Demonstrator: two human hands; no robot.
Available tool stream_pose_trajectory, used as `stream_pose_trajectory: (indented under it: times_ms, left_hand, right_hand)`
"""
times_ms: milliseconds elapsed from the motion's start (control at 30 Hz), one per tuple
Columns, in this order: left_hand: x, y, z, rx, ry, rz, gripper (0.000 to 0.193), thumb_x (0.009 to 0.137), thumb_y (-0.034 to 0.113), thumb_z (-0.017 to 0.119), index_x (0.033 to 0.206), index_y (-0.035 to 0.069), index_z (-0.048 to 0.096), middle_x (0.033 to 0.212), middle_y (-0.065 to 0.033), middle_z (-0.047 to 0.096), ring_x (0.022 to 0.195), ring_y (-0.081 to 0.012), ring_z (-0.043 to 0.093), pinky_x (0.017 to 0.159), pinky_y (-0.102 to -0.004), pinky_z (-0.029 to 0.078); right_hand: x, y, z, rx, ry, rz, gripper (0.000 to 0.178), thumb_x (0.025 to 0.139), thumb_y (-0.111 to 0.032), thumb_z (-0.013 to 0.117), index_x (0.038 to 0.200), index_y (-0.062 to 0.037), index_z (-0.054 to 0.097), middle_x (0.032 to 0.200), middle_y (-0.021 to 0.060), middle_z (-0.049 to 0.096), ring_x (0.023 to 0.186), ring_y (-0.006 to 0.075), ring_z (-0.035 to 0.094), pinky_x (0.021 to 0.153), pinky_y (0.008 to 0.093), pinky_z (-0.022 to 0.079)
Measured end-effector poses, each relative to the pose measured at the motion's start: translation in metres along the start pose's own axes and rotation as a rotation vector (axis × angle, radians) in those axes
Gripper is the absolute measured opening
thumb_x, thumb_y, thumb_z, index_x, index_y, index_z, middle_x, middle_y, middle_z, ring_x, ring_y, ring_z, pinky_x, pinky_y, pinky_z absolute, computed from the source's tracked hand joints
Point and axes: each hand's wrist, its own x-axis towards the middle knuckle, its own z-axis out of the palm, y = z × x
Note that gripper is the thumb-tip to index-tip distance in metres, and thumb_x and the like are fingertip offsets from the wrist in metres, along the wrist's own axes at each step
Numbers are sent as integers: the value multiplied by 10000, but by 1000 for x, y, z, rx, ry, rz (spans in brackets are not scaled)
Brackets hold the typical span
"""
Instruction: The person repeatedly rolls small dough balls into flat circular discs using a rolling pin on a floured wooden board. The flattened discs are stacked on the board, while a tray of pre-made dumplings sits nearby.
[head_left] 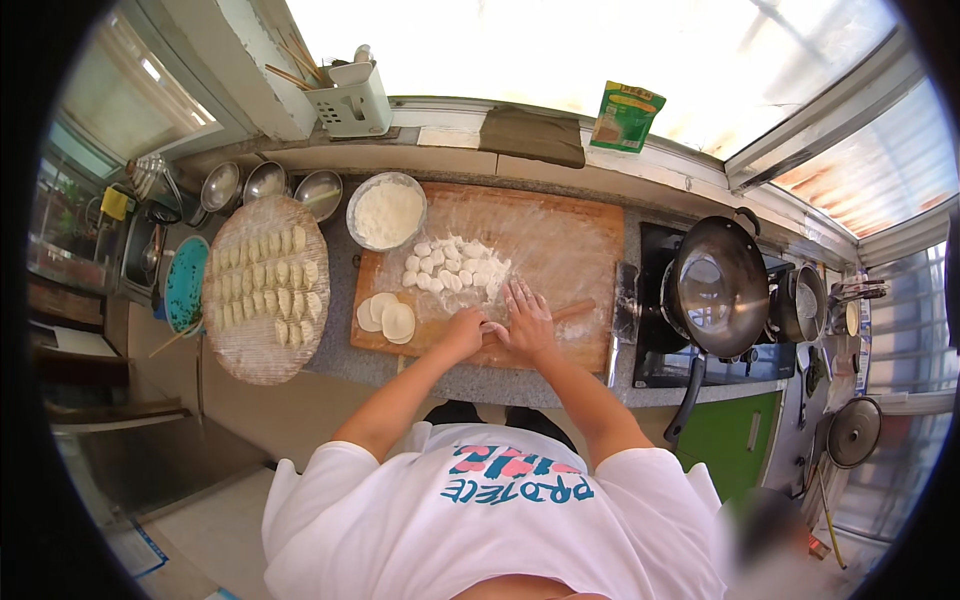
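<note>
My left hand [463, 336] is closed at the near edge of a floured wooden board [565, 225]; what its fingers hold, if anything, is hidden. Right beside it, my right hand [527, 322] lies with fingers stretched out over a wooden rolling pin [575, 310], whose end sticks out to the right. Beyond my hands sits a cluster of small, flour-dusted dough pieces [452, 265]. Several round, flat dough wrappers [398, 321] overlap at the board's left front. A bowl of flour [386, 211] stands at the board's far left corner.
Left of the board, a round woven tray [262, 358] carries rows of dumplings [265, 272]. Metal bowls [319, 194] and a teal basin [187, 285] stand around it. A cleaver [625, 305] lies at the board's right edge. Farther right, a wok [718, 285] sits on the stove.
</note>
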Motion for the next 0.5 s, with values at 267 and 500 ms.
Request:
stream_pose_trajectory:
  times_ms: [267,500]
  left_hand:
    - [-7,-4,5,7,1,-24,121,828,131,708,915,65,759,947,-170,662,980,-381,628,875,-463,506]
    - [-3,-9,-6,27,-6,44,109,808,84,712,904,44,745,944,-170,671,979,-380,633,849,-469,512]
  right_hand:
    - [-62,-1,-1,-39,-33,-42,838,882,-514,642,1519,-22,408,1519,208,465,1426,367,424,1158,580,284]
    - [-9,-4,7,-37,39,42,803,904,-496,628,1526,-40,403,1539,212,441,1445,363,396,1163,569,287]
